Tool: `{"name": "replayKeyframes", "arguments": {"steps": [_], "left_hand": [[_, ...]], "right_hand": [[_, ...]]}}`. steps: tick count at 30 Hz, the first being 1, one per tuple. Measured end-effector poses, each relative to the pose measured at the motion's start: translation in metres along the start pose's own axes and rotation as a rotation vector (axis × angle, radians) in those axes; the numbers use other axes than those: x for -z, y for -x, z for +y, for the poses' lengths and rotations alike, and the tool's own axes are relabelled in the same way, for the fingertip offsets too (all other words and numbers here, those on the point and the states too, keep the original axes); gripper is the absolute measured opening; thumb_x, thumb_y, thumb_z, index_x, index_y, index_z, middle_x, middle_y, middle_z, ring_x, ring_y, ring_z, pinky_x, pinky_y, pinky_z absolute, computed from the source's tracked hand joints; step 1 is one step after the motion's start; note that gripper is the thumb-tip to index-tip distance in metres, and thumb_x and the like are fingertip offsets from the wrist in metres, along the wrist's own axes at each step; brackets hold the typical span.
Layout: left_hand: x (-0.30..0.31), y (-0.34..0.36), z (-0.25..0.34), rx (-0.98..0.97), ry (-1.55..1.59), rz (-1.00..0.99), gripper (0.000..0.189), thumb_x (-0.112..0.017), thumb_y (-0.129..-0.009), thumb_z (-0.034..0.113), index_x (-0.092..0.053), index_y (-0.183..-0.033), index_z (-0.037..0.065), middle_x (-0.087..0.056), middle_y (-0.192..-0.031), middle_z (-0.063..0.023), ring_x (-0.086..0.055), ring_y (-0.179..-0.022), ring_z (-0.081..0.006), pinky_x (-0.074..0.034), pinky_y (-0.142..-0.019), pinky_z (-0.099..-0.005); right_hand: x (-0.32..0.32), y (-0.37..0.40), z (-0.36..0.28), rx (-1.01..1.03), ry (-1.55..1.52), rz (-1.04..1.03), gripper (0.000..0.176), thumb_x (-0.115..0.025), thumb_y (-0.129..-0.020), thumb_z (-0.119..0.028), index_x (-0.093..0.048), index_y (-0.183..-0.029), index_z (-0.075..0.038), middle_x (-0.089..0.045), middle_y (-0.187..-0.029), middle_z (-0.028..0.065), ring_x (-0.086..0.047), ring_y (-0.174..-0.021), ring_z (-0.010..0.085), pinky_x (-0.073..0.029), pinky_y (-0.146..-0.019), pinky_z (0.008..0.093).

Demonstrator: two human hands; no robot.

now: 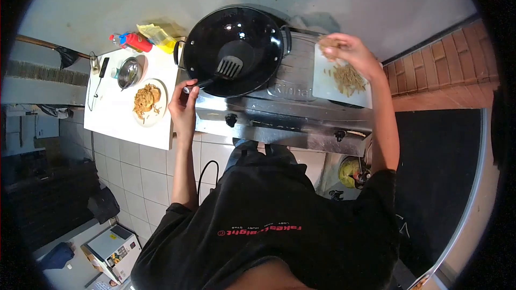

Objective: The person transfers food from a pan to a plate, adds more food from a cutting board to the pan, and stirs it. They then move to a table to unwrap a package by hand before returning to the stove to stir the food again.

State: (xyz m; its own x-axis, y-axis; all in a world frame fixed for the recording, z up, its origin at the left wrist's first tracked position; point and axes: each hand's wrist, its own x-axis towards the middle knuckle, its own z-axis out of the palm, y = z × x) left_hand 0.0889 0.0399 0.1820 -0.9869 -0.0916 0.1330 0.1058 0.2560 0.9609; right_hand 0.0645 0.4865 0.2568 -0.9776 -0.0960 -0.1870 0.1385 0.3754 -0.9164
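Note:
A slotted turner (230, 68) lies over the large black wok (207, 29), its slotted head inside. My left hand (184, 99) grips the end of its handle near the wok's front left rim. On the right, my right hand (352, 53) is closed around a bunch of thin brownish food strips (325, 47), held above the white cutting board (322, 87). More of the same strips form a loose pile (348, 79) on that board, just below the hand. What exactly the strips are I cannot make out.
The wok rests on a metal gas stove (293, 72) with front knobs. To the left, a white table (107, 121) carries a plate (141, 121) of food, a metal bowl (129, 73), a red bottle (138, 42) and a yellow packet (158, 36). A brick ledge (430, 56) is at right.

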Motion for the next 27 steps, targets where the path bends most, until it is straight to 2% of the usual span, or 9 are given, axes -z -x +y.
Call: {"name": "replayKeyframes", "arguments": {"steps": [3, 5, 8, 11, 14, 18, 21, 23, 27], "left_hand": [[0.006, -0.004, 0.005, -0.019, 0.017, -0.007, 0.018, -0.066, -0.095, 0.007, -0.064, -0.112, 0.0, -0.067, -0.105, -0.0042, -0.059, -0.092, -0.0081, -0.048, -0.083, -0.0223], [0.01, -0.009, 0.01, -0.078, 0.015, -0.011, 0.019, -0.069, -0.093, 0.007, -0.066, -0.11, 0.0, -0.067, -0.098, -0.0033, -0.056, -0.082, -0.0065, -0.046, -0.076, -0.021], [0.018, -0.019, 0.01, -0.062, 0.022, -0.019, 0.019, -0.069, -0.092, 0.006, -0.065, -0.11, -0.001, -0.068, -0.099, -0.0038, -0.056, -0.083, -0.0071, -0.047, -0.077, -0.0219], [0.03, -0.027, 0.018, -0.061, -0.038, -0.024, 0.02, -0.07, -0.091, 0.007, -0.066, -0.11, 0.0, -0.069, -0.099, -0.0043, -0.057, -0.082, -0.0082, -0.049, -0.078, -0.024], [0.038, -0.036, 0.021, -0.074, -0.085, -0.014, 0.021, -0.071, -0.09, 0.007, -0.067, -0.109, 0.001, -0.07, -0.096, -0.0049, -0.057, -0.078, -0.0094, -0.05, -0.076, -0.0252], [0.044, -0.042, 0.029, -0.109, -0.14, -0.031, 0.022, -0.072, -0.089, 0.009, -0.066, -0.109, 0.002, -0.069, -0.093, -0.0071, -0.055, -0.074, -0.0119, -0.05, -0.073, -0.0269], [0.046, -0.045, 0.038, -0.195, -0.206, -0.039, 0.022, -0.072, -0.088, 0.008, -0.066, -0.108, 0.001, -0.069, -0.092, -0.0081, -0.055, -0.072, -0.0135, -0.05, -0.071, -0.0283], [0.046, -0.045, 0.045, -0.206, -0.242, -0.059, 0.022, -0.072, -0.088, 0.007, -0.065, -0.107, 0.001, -0.069, -0.092, -0.0085, -0.054, -0.071, -0.0145, -0.05, -0.07, -0.0286], [0.042, -0.046, 0.043, -0.23, -0.233, -0.066, 0.021, -0.072, -0.088, 0.007, -0.066, -0.107, 0.001, -0.069, -0.092, -0.0081, -0.053, -0.07, -0.0144, -0.05, -0.069, -0.0281]], "right_hand": [[-0.044, -0.058, -0.008, 0.122, 0.01, -0.252, 0.037, -0.073, -0.089, -0.022, -0.066, -0.118, 0.0, -0.07, -0.098, 0.0058, -0.064, -0.088, 0.013, -0.052, -0.079, 0.0293], [-0.079, -0.099, -0.004, 0.099, -0.04, -0.381, 0.034, -0.073, -0.089, -0.019, -0.067, -0.117, -0.001, -0.071, -0.097, 0.0047, -0.064, -0.086, 0.012, -0.052, -0.076, 0.029], [-0.131, -0.155, 0.02, 0.29, 0.281, -0.37, 0.029, -0.076, -0.083, -0.015, -0.07, -0.11, -0.004, -0.073, -0.093, 0.0097, -0.067, -0.081, 0.012, -0.053, -0.071, 0.0309], [-0.169, -0.168, 0.006, 0.108, 0.516, -0.365, 0.027, -0.074, -0.08, -0.01, -0.071, -0.107, -0.007, -0.073, -0.087, 0.0142, -0.07, -0.075, 0.0228, -0.054, -0.069, 0.0363], [-0.191, -0.186, 0.016, 0.261, 0.706, -0.392, 0.025, -0.063, -0.082, -0.004, -0.072, -0.105, -0.009, -0.073, -0.095, 0.0163, -0.07, -0.092, 0.032, -0.054, -0.082, 0.0394], [-0.2, -0.191, 0.007, 0.309, 0.759, -0.433, 0.027, -0.06, -0.083, -0.001, -0.072, -0.106, -0.011, -0.072, -0.097, 0.0186, -0.068, -0.095, 0.0357, -0.054, -0.083, 0.0403], [-0.197, -0.188, -0.006, 0.348, 0.749, -0.321, 0.027, -0.059, -0.084, -0.001, -0.071, -0.107, -0.008, -0.072, -0.097, 0.0183, -0.069, -0.094, 0.0342, -0.054, -0.083, 0.0396], [-0.186, -0.185, -0.019, 0.302, 0.664, -0.322, 0.024, -0.065, -0.083, -0.006, -0.072, -0.106, -0.007, -0.072, -0.102, 0.0193, -0.07, -0.096, 0.033, -0.054, -0.085, 0.0395], [-0.169, -0.163, -0.039, 0.407, 0.479, -0.202, 0.025, -0.056, -0.079, 0.004, -0.071, -0.098, -0.002, -0.07, -0.086, 0.019, -0.069, -0.084, 0.0326, -0.053, -0.077, 0.0379]]}}
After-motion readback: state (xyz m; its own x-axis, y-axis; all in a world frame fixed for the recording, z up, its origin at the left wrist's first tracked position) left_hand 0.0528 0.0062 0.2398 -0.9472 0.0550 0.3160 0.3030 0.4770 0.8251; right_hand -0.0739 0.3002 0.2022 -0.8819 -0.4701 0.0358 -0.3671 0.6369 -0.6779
